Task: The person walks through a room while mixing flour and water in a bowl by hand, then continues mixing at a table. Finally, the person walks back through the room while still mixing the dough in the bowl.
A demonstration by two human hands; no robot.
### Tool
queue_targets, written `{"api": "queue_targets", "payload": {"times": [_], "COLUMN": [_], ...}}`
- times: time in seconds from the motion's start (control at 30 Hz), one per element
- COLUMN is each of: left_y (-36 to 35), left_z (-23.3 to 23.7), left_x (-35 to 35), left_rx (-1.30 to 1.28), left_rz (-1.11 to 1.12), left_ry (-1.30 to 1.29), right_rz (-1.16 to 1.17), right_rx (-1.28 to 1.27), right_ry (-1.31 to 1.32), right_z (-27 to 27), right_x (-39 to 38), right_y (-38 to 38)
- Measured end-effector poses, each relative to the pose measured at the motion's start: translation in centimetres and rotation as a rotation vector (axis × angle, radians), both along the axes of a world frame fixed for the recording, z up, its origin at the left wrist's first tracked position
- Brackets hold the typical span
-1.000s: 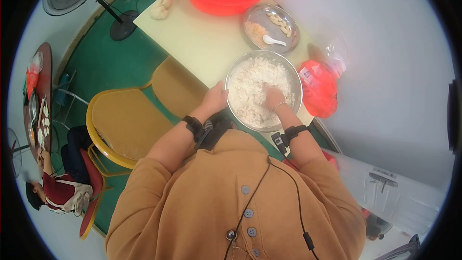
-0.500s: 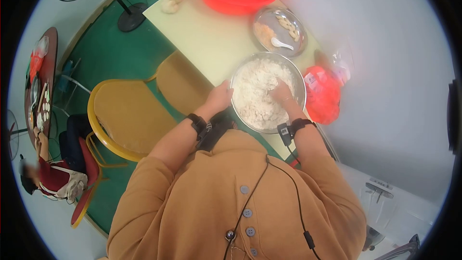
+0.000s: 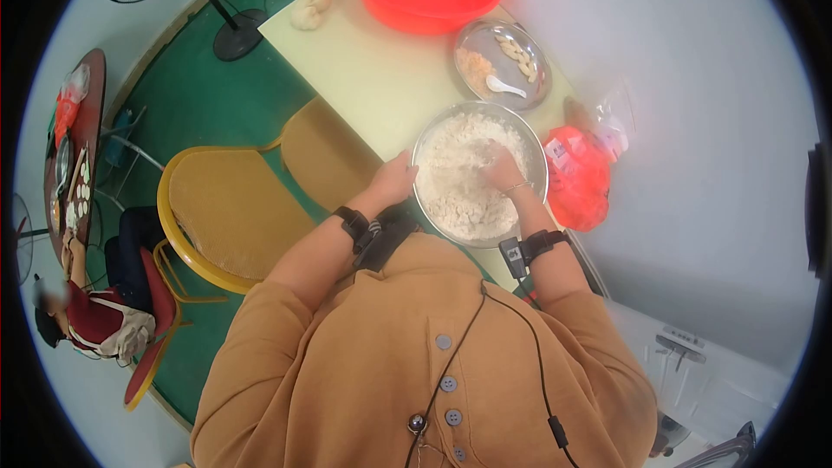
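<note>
A round metal bowl (image 3: 542, 165) stands near the table's edge, holding clumpy white flour (image 3: 472, 206). At its left side my left hand (image 3: 396, 178) is closed over the rim, thumb toward the inside. My right hand (image 3: 500, 166) reaches into the bowl from the right, its curled fingers gripping the flour and partly hidden in it. Beyond the bowl lies an oval metal tray (image 3: 501, 63) with a white spoon (image 3: 505, 87), a pale orange crumbly pile (image 3: 474, 66) and several pale strips (image 3: 518, 55).
A big red basin (image 3: 373, 10) sits at the table's (image 3: 373, 78) far end. Red plastic bags (image 3: 579, 182) lie beside the bowl by the wall. Yellow-framed chairs (image 3: 230, 212) stand to the left. Another person (image 3: 95, 321) sits at a brown table (image 3: 94, 104) farther left.
My right hand has shifted slightly left and its fingers have curled more in the flour. My left hand stays on the rim. The view has tilted a little.
</note>
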State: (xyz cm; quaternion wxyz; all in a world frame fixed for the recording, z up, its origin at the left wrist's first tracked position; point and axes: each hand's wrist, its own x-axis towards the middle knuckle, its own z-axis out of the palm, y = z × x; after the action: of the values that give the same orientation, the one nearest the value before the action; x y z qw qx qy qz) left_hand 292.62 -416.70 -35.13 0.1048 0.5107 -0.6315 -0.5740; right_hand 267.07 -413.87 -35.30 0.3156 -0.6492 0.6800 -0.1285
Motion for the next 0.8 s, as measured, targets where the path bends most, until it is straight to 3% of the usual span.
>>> {"api": "queue_targets", "payload": {"times": [0.07,0.27,0.43,0.57,0.63,0.8], "left_y": [0.0,0.0,0.1,0.3,0.4,0.4], "left_z": [0.3,2.5,1.7,-1.0,-0.8,-0.5], "left_x": [0.1,0.0,0.0,-0.1,0.0,-0.1], "left_rx": [0.011,0.164,0.096,0.015,0.012,0.013], "left_rz": [-0.006,0.075,0.048,0.024,0.052,0.058], "left_ry": [-0.009,0.035,-0.007,-0.002,-0.008,0.019], "right_rz": [-0.18,-0.229,-0.235,-0.009,0.24,0.414], "right_rx": [-0.004,0.04,0.224,0.29,0.263,0.344], "right_ry": [0.033,0.177,0.324,0.392,0.446,0.524], "right_z": [0.6,-5.9,-3.1,-1.8,-1.0,-0.4], "right_x": [-0.3,0.1,5.3,7.0,8.2,9.1], "right_y": [-1.2,-5.3,-7.4,-6.2,-4.9,-1.7]}}
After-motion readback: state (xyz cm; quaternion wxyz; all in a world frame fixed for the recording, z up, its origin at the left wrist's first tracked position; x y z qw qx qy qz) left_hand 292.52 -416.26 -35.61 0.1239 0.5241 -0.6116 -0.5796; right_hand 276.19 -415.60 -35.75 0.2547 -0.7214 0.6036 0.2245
